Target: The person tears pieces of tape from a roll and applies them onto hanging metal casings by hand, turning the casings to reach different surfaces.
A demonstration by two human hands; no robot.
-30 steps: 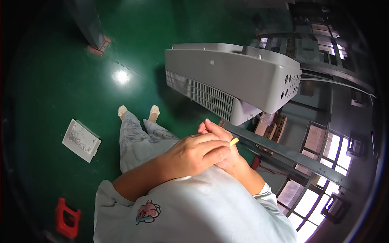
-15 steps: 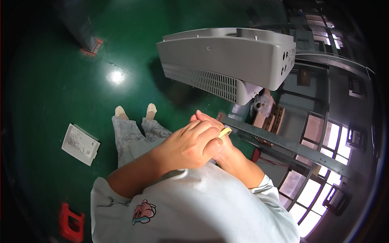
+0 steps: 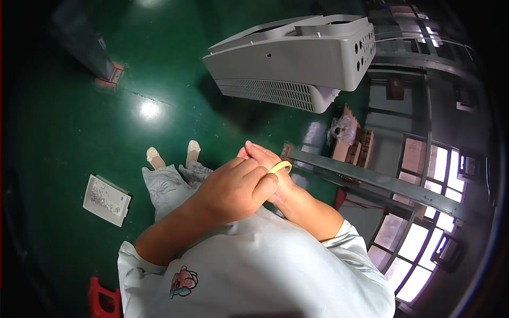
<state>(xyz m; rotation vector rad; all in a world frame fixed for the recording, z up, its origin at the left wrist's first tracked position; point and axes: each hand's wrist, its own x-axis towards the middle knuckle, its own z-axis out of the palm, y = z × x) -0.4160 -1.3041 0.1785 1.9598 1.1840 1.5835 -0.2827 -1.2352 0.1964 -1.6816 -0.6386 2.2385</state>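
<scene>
Left hand (image 3: pixel 233 192) grips yellow curved band (image 3: pixel 280 166); right hand (image 3: pixel 282 189) partly covered, grip cannot be told. Pale-grey grilled plastic housing (image 3: pixel 286 62) beyond.

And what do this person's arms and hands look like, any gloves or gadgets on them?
The left hand and right hand show no gloves, and no cables run along the bare forearms. The left sleeve and right sleeve are pale, short and loose, with soft folds.
</scene>
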